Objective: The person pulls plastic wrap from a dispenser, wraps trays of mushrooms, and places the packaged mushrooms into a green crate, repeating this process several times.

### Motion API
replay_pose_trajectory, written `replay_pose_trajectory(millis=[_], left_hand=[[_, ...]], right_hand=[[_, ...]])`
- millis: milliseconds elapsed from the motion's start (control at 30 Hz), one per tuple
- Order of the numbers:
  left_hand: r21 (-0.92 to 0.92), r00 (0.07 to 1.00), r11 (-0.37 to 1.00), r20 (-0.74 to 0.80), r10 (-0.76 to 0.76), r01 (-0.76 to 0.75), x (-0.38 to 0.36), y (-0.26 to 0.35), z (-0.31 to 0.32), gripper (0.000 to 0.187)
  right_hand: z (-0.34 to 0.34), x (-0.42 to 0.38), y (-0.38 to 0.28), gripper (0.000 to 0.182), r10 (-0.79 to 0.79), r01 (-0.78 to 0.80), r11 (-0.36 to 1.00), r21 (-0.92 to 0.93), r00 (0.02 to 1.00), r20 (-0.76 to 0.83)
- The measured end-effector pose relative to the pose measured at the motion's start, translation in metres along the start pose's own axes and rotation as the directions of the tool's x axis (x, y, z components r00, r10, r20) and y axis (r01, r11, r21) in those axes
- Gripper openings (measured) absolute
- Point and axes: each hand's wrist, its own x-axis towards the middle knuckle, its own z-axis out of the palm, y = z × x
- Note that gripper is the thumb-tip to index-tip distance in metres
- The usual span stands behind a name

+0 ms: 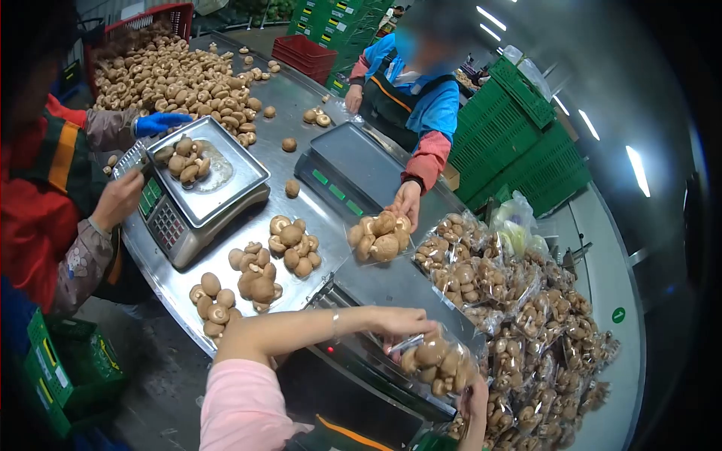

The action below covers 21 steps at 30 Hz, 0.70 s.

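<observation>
A clear plastic bag of brown mushrooms (438, 366) is held between both my hands at the table's near edge. My left hand (396, 323) pinches the bag's open top, reaching in from my pink sleeve. Under the bag's right end, my right hand (475, 406) supports it, partly hidden by the bag. The bag hangs just above a dark machine (361, 376) with a small red light.
On the steel table (301, 98) lie small mushroom piles (256, 274), a large heap (173, 75), a scale with mushrooms (203, 180) and a bare scale (353, 169). Filled bags (526, 331) are stacked right. A person in blue holds another bag (380, 237); a blue-gloved person (162, 122) works left. Green crates (519, 135) stand behind.
</observation>
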Motion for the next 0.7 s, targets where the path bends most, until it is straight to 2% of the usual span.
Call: replay_pose_trajectory(millis=[67, 133, 167, 200, 267, 333, 400, 433, 467, 500, 533, 567, 600, 667, 700], left_hand=[[0.091, 0.999, 0.995, 0.014, -0.043, 0.041, -0.026, 0.008, 0.024, 0.054], [-0.005, 0.993, 0.999, 0.107, -0.047, 0.048, -0.051, 0.0, 0.048, 0.056], [0.03, 0.99, 0.991, 0.057, -0.129, 0.128, -0.068, -0.002, 0.06, 0.055], [-0.021, 0.983, 0.983, 0.039, -0.18, 0.181, -0.085, -0.006, 0.07, 0.057], [0.32, 0.991, 0.938, -0.061, -0.117, 0.13, -0.092, -0.057, 0.071, 0.052], [-0.083, 0.937, 0.943, -0.114, -0.329, 0.321, -0.104, -0.094, 0.07, 0.04], [-0.24, 0.87, 0.94, -0.375, -0.32, 0.242, -0.101, -0.134, 0.073, 0.03], [-0.375, 0.811, 0.909, -0.466, -0.355, 0.183, -0.098, -0.143, 0.084, 0.029], [-0.48, 0.73, 0.871, -0.558, -0.395, 0.104, -0.093, -0.143, 0.093, 0.029], [-0.244, 0.684, 0.964, -0.687, -0.246, 0.101, -0.09, -0.163, 0.097, 0.03], [0.012, 0.646, 0.994, -0.761, -0.061, 0.109, -0.088, -0.183, 0.102, 0.03], [-0.169, 0.566, 0.983, -0.804, -0.181, 0.074, -0.08, -0.157, 0.114, 0.029], [-0.214, 0.508, 0.973, -0.831, -0.227, 0.085, -0.077, -0.157, 0.115, 0.027], [-0.373, 0.389, 0.925, -0.844, -0.369, 0.069, -0.089, -0.14, 0.123, 0.026], [-0.469, 0.385, 0.883, -0.82, -0.424, -0.028, -0.107, -0.142, 0.13, 0.026]], right_hand=[[0.002, -0.038, -0.003, 0.024, -0.005, 0.002, 0.999, 0.045, 0.998, 0.069], [-0.011, -0.071, 0.02, 0.029, 0.073, -0.079, 0.996, 0.041, 0.989, 0.132], [-0.015, -0.088, 0.029, 0.032, 0.118, -0.126, 0.991, 0.042, 0.98, 0.16], [0.01, -0.106, 0.025, 0.028, 0.216, -0.217, 0.976, 0.007, 0.976, 0.037], [0.032, -0.121, 0.04, 0.023, 0.346, -0.345, 0.936, 0.063, 0.938, 0.0], [-0.001, -0.108, 0.121, 0.015, 0.359, -0.358, 0.933, -0.026, 0.933, 0.011], [0.007, -0.106, 0.14, 0.014, 0.366, -0.365, 0.93, -0.044, 0.93, 0.03], [0.021, -0.114, 0.132, 0.015, 0.448, -0.44, 0.892, 0.102, 0.89, -0.087], [0.014, -0.117, 0.148, 0.017, 0.432, -0.426, 0.902, 0.073, 0.898, -0.089], [0.013, -0.118, 0.154, 0.017, 0.369, -0.374, 0.925, -0.065, 0.926, -0.076], [0.015, -0.119, 0.157, 0.017, 0.31, -0.314, 0.928, -0.2, 0.949, -0.05], [0.024, -0.116, 0.155, 0.017, 0.279, -0.294, 0.953, -0.078, 0.947, -0.16], [0.031, -0.116, 0.149, 0.018, 0.249, -0.249, 0.968, 0.034, 0.929, -0.274], [0.007, -0.123, 0.136, 0.019, 0.435, -0.294, 0.845, 0.447, 0.863, -0.256], [0.007, -0.138, 0.114, 0.017, 0.533, -0.307, 0.732, 0.608, 0.814, -0.23]])
